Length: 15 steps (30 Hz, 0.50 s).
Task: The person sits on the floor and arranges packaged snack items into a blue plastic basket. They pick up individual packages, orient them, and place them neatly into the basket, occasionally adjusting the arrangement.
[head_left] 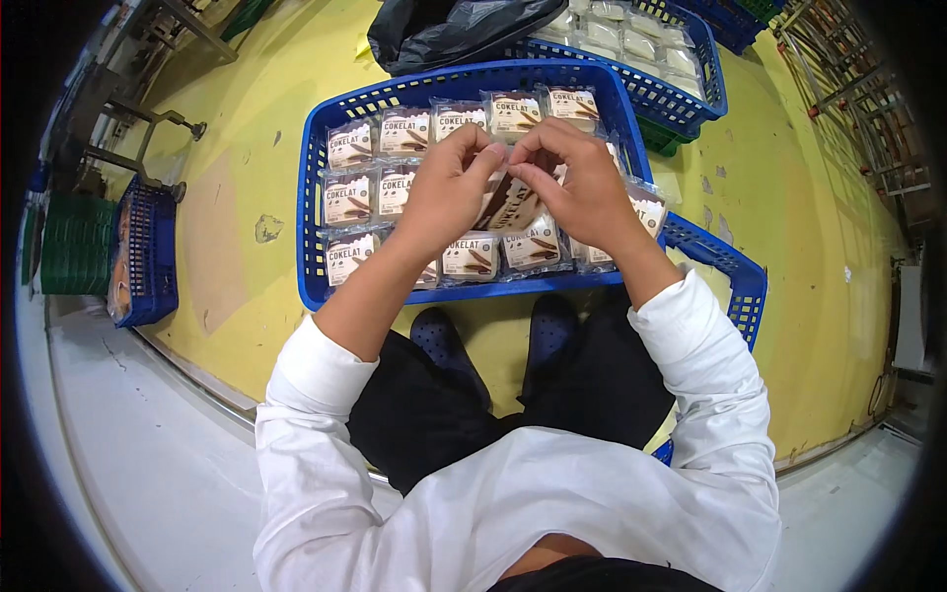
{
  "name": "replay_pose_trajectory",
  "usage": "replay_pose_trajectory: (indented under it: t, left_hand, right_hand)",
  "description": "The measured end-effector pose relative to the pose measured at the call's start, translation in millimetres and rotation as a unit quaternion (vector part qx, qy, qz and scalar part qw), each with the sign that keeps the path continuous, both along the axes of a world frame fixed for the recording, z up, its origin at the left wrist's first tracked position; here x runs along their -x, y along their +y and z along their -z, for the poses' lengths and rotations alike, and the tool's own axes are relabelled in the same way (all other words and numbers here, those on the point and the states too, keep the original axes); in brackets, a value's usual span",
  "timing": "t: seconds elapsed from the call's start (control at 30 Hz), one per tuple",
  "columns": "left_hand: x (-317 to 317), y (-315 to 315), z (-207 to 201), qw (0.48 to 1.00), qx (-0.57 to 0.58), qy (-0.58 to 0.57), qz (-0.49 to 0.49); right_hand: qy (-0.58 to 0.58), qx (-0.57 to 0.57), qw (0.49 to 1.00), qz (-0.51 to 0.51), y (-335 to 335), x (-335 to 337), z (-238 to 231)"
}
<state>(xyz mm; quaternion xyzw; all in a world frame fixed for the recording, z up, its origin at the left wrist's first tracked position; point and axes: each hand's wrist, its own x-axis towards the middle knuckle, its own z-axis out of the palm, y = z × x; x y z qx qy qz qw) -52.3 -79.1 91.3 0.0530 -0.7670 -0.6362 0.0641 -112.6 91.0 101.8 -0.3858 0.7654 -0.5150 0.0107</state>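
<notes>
A large blue plastic crate (308,212) stands in front of me, holding rows of square, clear-wrapped packs (350,197) with brown and cream labels on top. Above its middle, my left hand (446,187) and my right hand (580,183) come together, thumbs and forefingers pinched. Between them hangs a brown and cream printed label (510,205), tilted, its upper edge at my fingertips. The fingers partly cover it, and I cannot tell whether it is loose or on a pack. Several packs behind my hands are hidden.
Behind at the right, another blue crate (718,94) holds plain white packs (636,44). A black plastic bag (444,39) lies beside it. One more blue crate (755,296) sits by my right forearm. At the left are a blue basket (158,247) and stacked green crates (74,247).
</notes>
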Motion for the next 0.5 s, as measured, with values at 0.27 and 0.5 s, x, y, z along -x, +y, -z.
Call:
replay_pose_trajectory:
  t: [0.27, 0.5]
  left_hand:
    - [0, -7, -4, 0.994, 0.097, 0.016, -0.047]
    - [4, -18, -3, 0.998, 0.036, -0.002, -0.055]
  right_hand:
    - [0.110, 0.000, 0.993, -0.032, -6, -3, -3]
    - [0.061, 0.022, 0.997, -0.043, 0, -6, -11]
